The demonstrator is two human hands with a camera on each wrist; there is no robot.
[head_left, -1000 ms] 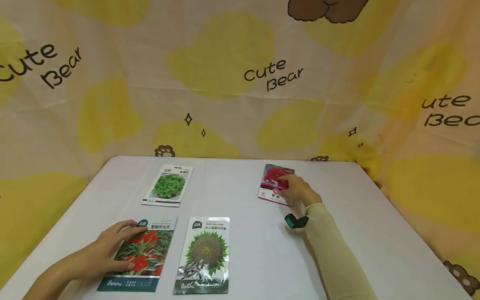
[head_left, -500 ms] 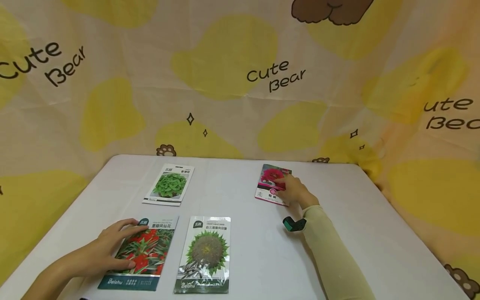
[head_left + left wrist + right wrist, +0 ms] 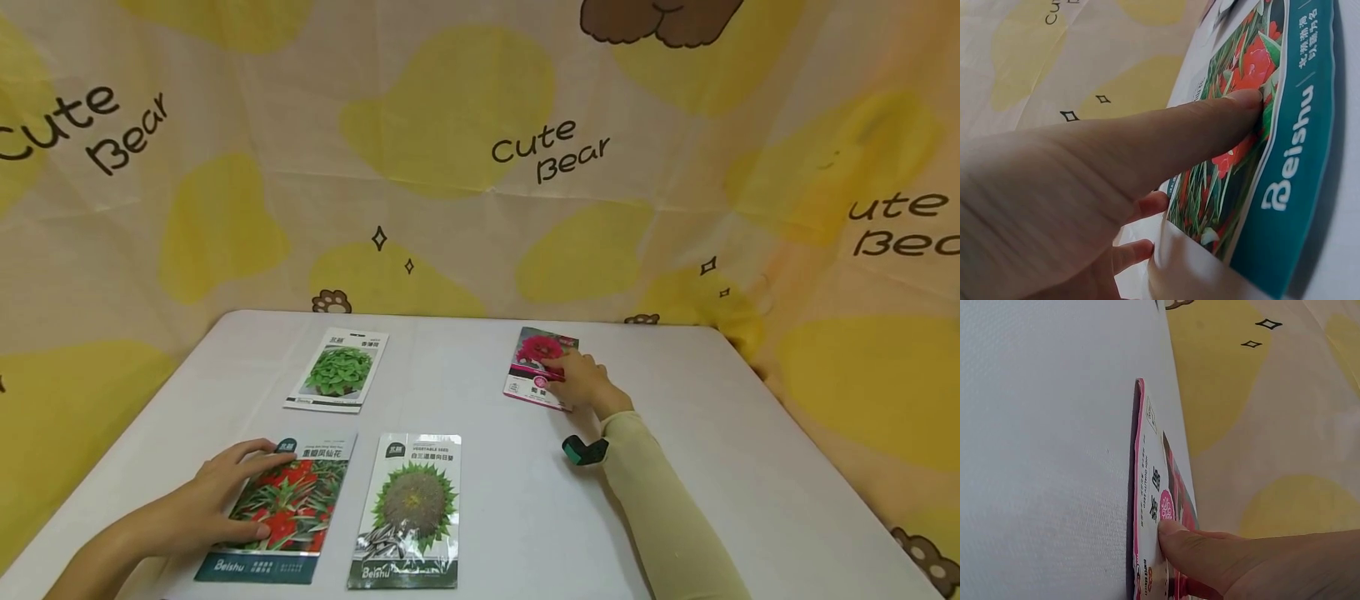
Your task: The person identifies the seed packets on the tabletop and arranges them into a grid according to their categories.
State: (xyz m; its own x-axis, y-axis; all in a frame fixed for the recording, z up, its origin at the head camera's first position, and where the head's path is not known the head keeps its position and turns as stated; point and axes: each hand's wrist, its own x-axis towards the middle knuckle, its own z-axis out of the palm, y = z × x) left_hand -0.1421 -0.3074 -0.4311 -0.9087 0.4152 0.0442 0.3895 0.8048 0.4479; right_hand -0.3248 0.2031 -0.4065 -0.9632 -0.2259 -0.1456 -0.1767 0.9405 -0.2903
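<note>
My left hand rests on a seed packet with red flowers at the front left of the table. Its thumb lies straight across the picture in the left wrist view, just above the teal Beishu band. At the back right, my right hand touches a pink-flower seed packet, which lies flat. Thumb and fingertips press on its face, and the hand covers its right side. In the right wrist view the thumb sits near the round pink emblem.
A sunflower seed packet lies right of the red-flower one. Farther back on the left is a packet with green leaves. The white table ends at a patterned cloth backdrop.
My right hand has slid the pink-flower packet a little to the left across the table. The left hand and the other packets have stayed in place.
</note>
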